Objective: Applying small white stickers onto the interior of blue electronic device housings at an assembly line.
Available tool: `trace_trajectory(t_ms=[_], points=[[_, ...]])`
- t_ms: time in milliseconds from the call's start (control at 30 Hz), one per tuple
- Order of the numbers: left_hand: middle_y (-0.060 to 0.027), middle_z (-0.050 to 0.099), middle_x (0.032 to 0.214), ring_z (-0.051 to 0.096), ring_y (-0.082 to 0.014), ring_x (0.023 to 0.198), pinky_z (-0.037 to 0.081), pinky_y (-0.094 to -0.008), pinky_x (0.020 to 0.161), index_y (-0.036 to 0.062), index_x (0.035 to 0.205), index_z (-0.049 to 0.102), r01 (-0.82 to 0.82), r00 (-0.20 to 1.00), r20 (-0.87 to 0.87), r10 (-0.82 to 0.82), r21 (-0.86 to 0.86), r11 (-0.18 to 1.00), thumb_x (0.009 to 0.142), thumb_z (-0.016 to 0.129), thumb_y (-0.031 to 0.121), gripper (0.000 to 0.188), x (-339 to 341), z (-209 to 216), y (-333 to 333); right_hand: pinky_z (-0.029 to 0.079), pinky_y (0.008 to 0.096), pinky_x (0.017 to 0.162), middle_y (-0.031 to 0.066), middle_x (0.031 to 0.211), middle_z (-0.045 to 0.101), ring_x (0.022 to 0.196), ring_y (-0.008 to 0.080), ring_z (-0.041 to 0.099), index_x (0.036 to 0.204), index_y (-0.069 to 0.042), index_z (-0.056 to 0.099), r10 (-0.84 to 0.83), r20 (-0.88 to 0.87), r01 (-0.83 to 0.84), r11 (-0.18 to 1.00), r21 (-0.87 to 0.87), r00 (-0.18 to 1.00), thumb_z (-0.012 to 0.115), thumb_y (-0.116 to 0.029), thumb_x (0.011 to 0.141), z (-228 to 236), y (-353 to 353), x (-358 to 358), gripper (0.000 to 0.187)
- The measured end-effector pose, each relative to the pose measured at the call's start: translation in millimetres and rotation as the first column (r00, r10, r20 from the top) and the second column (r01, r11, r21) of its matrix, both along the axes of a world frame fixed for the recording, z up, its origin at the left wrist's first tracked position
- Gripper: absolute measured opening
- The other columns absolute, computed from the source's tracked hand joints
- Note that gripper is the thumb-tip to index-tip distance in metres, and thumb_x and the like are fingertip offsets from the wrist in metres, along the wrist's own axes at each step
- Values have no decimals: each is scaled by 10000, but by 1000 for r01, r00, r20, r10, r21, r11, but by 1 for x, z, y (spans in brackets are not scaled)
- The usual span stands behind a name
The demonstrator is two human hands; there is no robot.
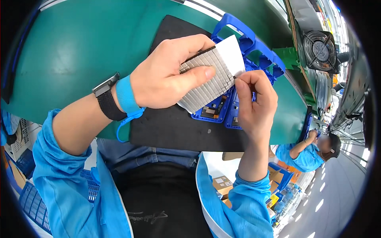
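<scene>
A white backing sheet covered with rows of small silver-grey adhesive strips [208, 89] is gripped in my left hand [168, 71], its thumb lying across the strips. Its upper right part is bare white. My right hand [256, 97] pinches thumb and forefinger at the sheet's right edge, where a small dark piece, seemingly one strip, shows at the fingertips. Beneath the sheet lie blue plastic housings [229, 118] with dark electronic parts inside, partly hidden by the sheet and my hands. Blue frames with handle-like loops [248, 37] stand behind them.
A black mat [170, 127] lies on the green table [79, 43]. A blue wrist strap [127, 95] with a cord is on my left wrist. At the right are a black fan [319, 50] and, farther off, another person in blue [303, 156].
</scene>
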State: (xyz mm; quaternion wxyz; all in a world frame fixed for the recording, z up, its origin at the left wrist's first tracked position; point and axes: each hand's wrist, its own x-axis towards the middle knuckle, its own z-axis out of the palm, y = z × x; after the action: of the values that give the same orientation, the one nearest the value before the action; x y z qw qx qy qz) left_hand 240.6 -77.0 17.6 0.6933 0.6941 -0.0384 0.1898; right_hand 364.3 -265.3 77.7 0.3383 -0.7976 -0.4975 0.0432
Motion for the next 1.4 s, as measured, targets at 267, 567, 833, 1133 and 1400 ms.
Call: trace_trajectory(t_ms=[267, 567, 833, 1133, 1400], points=[[-90, 689, 1139, 662, -122, 1028, 527, -267, 904, -40, 1283, 549, 89, 993, -52, -105, -250, 964, 1010, 605, 126, 324, 7, 3, -1, 376, 228, 647, 21, 850, 534, 722, 91, 447, 917, -1, 547, 44, 6, -45, 991, 123, 999, 574, -13, 993, -14, -8, 4, 81], [-82, 680, 1164, 651, -109, 1053, 505, -250, 922, -21, 1291, 527, 21, 999, -35, -31, -248, 969, 1030, 575, 135, 308, 12, -1, 4, 360, 232, 698, 33, 916, 499, 789, 110, 416, 936, -9, 525, 98, -132, -105, 993, -48, 986, 511, 27, 994, 12, -73, 52, 70], [-86, 674, 1173, 649, -106, 1058, 499, -240, 917, -14, 1317, 507, 19, 995, -94, -37, -185, 983, 1036, 563, 159, 334, 6, -6, 10, 427, 316, 663, 109, 826, 527, 720, 224, 506, 929, 3, 533, 80, -56, -98, 857, -506, 995, 556, 59, 932, 19, -126, 69, 60], [-76, 686, 1144, 658, -84, 1022, 500, -219, 887, -6, 1328, 510, 18, 991, -131, -35, -129, 992, 1035, 563, 205, 365, 0, -6, 15, 460, 378, 685, 144, 881, 559, 749, 319, 545, 934, 0, 537, 177, 24, -140, 844, -517, 984, 576, 43, 925, 15, -115, 76, 59], [-110, 684, 1169, 661, -121, 1033, 506, -244, 901, -39, 1312, 508, 1, 992, -126, -31, -231, 973, 1020, 587, 152, 358, 0, 1, 8, 459, 402, 685, 150, 885, 553, 765, 355, 553, 923, -3, 532, 237, 11, -189, 803, -566, 972, 580, 34, 926, 17, -109, 79, 61]])
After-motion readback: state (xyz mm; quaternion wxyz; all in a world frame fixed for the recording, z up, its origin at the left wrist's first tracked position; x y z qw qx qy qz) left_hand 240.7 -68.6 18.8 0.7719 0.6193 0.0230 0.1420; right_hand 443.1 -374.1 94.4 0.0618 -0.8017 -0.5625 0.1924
